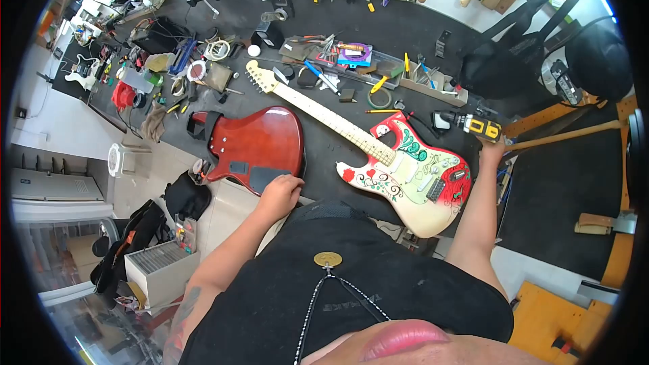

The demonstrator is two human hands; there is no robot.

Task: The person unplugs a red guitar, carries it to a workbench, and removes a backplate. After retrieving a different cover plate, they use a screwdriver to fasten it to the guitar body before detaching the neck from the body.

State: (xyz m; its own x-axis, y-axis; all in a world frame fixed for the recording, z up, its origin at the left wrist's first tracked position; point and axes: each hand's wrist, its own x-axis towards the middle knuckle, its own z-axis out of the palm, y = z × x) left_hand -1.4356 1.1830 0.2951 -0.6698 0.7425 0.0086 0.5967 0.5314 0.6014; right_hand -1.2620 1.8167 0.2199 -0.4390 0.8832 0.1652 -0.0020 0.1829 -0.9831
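A glossy red-brown guitar body [267, 138] lies back-up on the bench, with a dark cover plate [269, 179] near its lower edge. My left hand [281, 192] rests at that plate, fingers bent and drawn together; anything small between them is hidden. To the right lies an electric guitar [433, 211] face up, cream and red with painted flowers, its maple neck [331, 119] pointing to the upper left. Beyond its body, my right hand [492, 147] is closed on a yellow and black cordless drill [481, 127]; its fingers are partly hidden.
Tools and a long tray [433, 86] stand behind the guitars. Cables, a red container [124, 96] and small parts crowd the bench's left end. A wooden-handled hammer [605, 223] is at far right. A white stool [125, 160] stands on the floor at left.
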